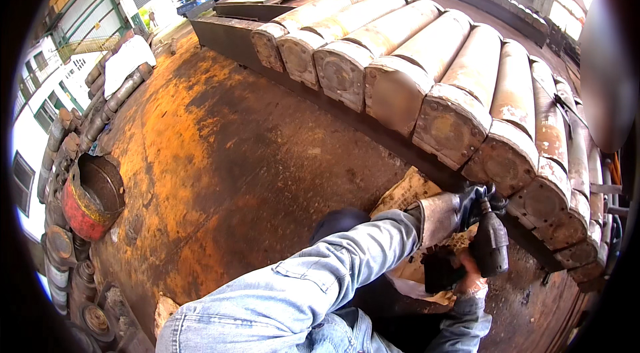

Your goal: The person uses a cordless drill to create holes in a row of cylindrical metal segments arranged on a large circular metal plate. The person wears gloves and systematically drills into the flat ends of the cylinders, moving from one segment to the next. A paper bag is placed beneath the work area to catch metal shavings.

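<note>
My right hand (471, 278) is wrapped round the grip of a black cordless impact wrench (490, 246). Its dark battery block (441, 270) juts out to the left, and its narrow nose points away from me. My left hand (472, 205), in a dark glove with a grey cuff (440, 218), is closed beside that nose, close to the lower edge of the row of cylinders. What its fingers hold is hidden. Just beyond both hands is the square end of a rusty metal cylinder (501, 158). A stained piece of cardboard (408, 190) lies under my left forearm.
Several large cylinders (453, 53) lie side by side along a dark steel beam (293, 80). Rusty steel plate (267, 153) spreads to the left. A red, cut-open drum (90, 203) and piled pipe parts (60, 246) stand at the far left. A blue truck (203, 0) is farther back.
</note>
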`<act>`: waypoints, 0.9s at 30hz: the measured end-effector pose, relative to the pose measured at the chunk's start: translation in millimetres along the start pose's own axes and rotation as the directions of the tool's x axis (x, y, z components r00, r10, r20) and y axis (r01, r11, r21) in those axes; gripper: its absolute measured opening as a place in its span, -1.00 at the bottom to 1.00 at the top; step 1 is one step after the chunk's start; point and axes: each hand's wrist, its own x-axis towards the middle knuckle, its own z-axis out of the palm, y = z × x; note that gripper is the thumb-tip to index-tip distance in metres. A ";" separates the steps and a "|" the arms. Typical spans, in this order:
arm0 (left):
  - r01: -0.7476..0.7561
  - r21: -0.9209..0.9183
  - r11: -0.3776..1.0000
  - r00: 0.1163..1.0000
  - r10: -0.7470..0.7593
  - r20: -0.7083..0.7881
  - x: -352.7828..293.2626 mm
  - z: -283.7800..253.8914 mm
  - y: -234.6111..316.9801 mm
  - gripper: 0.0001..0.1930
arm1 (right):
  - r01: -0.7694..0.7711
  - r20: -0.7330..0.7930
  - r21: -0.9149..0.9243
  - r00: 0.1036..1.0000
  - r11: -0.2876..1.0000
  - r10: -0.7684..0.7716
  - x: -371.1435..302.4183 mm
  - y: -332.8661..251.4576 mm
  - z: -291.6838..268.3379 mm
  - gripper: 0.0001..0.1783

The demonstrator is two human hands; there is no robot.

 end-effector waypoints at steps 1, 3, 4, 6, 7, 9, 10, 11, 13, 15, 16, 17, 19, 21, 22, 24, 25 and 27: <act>-0.262 0.397 0.880 0.965 0.234 0.118 2.4 -13.1 -7.2 -0.71 | 0.041 -0.012 -0.084 0.999 0.996 -0.042 -4.7 5.6 -6.1 -0.83; -0.170 0.748 0.641 0.978 0.205 0.047 7.2 -17.0 -7.8 -0.62 | 0.113 -0.028 -0.259 0.992 0.959 -0.124 -8.2 44.2 -16.4 -0.80; 0.028 0.936 0.350 0.990 0.117 -0.073 4.1 -0.7 3.1 -0.55 | 0.183 0.003 -0.380 0.981 0.907 -0.196 -15.3 69.5 -24.8 -0.80; 0.280 0.931 -0.236 0.959 0.028 -0.281 -11.3 30.0 24.3 -0.38 | 0.164 0.017 -0.407 0.985 0.899 -0.172 -16.0 80.5 -23.4 -0.82; 0.306 0.884 -0.355 0.947 0.015 -0.321 -10.0 42.0 31.1 -0.29 | 0.070 -0.014 -0.328 0.997 0.942 -0.079 -11.2 59.9 -17.6 -0.83; 0.212 0.975 0.066 0.967 0.132 -0.220 28.9 -28.7 -1.6 -0.50 | -0.245 -0.097 0.054 0.964 0.968 0.249 9.3 -24.6 18.1 -0.82; -0.046 0.875 0.481 0.962 0.257 -0.091 60.1 -80.0 -26.1 -0.66 | -0.248 -0.101 0.088 0.961 0.965 0.257 13.4 -34.2 22.4 -0.80; 0.051 0.990 0.135 0.983 0.168 -0.074 76.6 -88.6 -39.8 -0.69 | -0.257 -0.120 0.124 0.955 0.959 0.271 15.8 -41.1 23.0 -0.79; 0.072 0.976 -0.203 0.992 0.114 -0.050 82.4 -105.8 -64.3 -0.63 | -0.281 -0.165 0.156 0.938 0.947 0.306 20.7 -44.5 18.5 -0.78; 0.104 0.964 -0.243 0.991 0.102 -0.082 69.4 -112.0 -66.1 -0.53 | -0.236 -0.173 0.135 0.951 0.962 0.257 29.5 -44.6 19.9 -0.78; 0.146 0.975 -0.166 0.986 0.099 -0.130 61.2 -102.8 -59.3 -0.51 | -0.212 -0.172 0.124 0.958 0.969 0.231 32.8 -43.4 20.7 -0.78; 0.168 0.980 -0.106 0.981 0.120 -0.155 55.9 -98.9 -52.9 -0.51 | -0.199 -0.174 0.139 0.959 0.970 0.222 36.8 -37.0 23.3 -0.78; 0.283 0.958 0.040 0.950 0.123 -0.286 40.5 -62.7 -26.4 -0.61 | -0.177 -0.152 0.153 0.968 0.972 0.200 47.3 -21.7 33.2 -0.80; 0.263 0.901 0.346 0.943 0.107 -0.316 48.7 -111.9 -26.2 -0.69 | -0.173 -0.125 0.121 0.974 0.978 0.188 57.9 -16.7 42.1 -0.79; 0.196 0.915 0.352 0.962 0.114 -0.250 46.3 -104.0 -17.8 -0.75 | -0.177 -0.135 0.159 0.971 0.971 0.199 62.0 -11.9 44.0 -0.80; 0.114 0.891 0.440 0.969 0.150 -0.198 38.4 -90.6 1.2 -0.76 | -0.179 -0.140 0.247 0.966 0.952 0.217 69.9 1.6 53.0 -0.81; 0.093 0.845 0.527 0.961 0.175 -0.216 35.1 -89.4 9.0 -0.72 | -0.137 -0.130 0.288 0.975 0.948 0.180 72.5 1.6 57.5 -0.82; 0.164 0.854 0.494 0.924 0.226 -0.308 33.7 -90.4 22.2 -0.82 | -0.155 -0.166 0.328 0.962 0.932 0.219 81.6 6.7 69.1 -0.82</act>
